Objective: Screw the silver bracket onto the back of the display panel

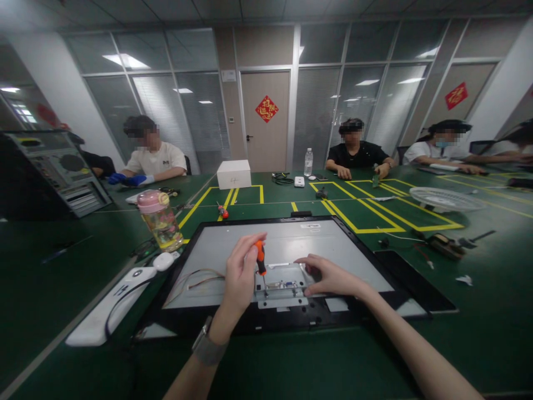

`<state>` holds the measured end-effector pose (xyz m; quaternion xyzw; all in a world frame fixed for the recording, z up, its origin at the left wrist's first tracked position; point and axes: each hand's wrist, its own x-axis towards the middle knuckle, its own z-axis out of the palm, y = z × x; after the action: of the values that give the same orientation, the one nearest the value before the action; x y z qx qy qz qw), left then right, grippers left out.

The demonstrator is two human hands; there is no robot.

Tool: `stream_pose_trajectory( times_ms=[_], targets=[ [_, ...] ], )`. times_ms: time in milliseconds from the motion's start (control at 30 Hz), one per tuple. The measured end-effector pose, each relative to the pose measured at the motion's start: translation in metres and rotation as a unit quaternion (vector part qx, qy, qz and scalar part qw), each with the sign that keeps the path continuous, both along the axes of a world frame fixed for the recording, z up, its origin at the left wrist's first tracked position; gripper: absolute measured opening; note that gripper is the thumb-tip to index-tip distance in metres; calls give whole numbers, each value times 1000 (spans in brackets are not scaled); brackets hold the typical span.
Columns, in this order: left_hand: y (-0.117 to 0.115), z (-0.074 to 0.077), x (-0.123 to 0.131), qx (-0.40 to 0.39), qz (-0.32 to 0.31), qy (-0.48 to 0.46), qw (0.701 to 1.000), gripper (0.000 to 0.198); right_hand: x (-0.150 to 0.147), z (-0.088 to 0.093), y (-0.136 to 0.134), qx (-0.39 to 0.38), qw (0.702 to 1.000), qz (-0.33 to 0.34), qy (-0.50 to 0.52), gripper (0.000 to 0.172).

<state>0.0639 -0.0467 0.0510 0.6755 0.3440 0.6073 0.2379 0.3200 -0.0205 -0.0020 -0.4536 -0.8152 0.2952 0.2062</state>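
A monitor lies face down on the green table, its grey metal back panel inside a black frame. My left hand is closed round an orange-handled screwdriver, held upright with its tip down on a small metal circuit-board cover near the panel's lower edge. My right hand rests on the right end of that cover, fingers curled and pressing on it. Thin coloured wires run across the panel to the left of my left hand.
A pink-lidded bottle and a white stand piece lie left of the monitor. A computer case stands far left. A white box, a water bottle and a fan grille sit further back. Several people sit round the table.
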Motion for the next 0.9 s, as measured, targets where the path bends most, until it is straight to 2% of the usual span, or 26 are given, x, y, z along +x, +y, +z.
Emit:
stream_pose_trajectory(
  times_ms=[67, 200, 433, 600, 767, 900],
  targets=[
    [0, 0, 1, -2, -3, -2, 1000, 25, 0, 1, 0, -1, 1000, 0, 2, 69],
    [1, -1, 2, 15, 31, -3, 999, 16, 0, 1, 0, 2, 1000, 2, 3, 69],
    [1, -2, 0, -34, 0, -14, 999, 30, 1, -2, 1, 0, 1000, 2, 1, 70],
    [2, 0, 0, 10, 47, 13, 999, 20, 0, 0, 0, 2, 1000, 1, -1, 70],
    [2, -1, 0, -3, 19, 6, 1000, 30, -1, 3, -2, 1, 1000, -1, -7, 69],
    [1, -1, 0, 16, 55, 9, 998, 18, -1, 4, -2, 2, 1000, -1, -2, 68]
  ],
)
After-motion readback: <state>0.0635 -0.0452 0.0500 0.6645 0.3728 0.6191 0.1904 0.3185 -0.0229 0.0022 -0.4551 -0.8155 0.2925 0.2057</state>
